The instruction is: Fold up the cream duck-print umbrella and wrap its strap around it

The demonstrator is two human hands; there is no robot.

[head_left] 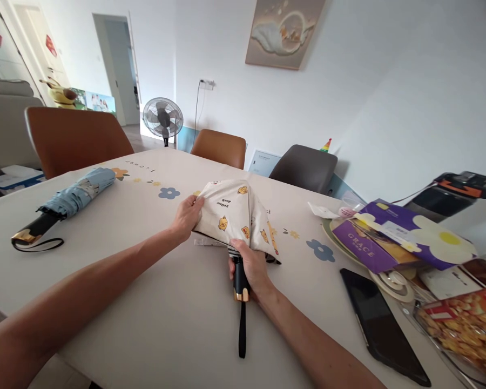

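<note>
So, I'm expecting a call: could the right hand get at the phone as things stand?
Probably, though it would first have to let go: the right hand holds the duck-print umbrella by its handle, while the phone lies to its right, with nothing seen on top of it.

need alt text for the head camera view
A left hand pinches the edge of a cream duck-print umbrella while the right hand holds its black handle, over a table. A blue umbrella lies at left; a phone and purple box at right.
</note>
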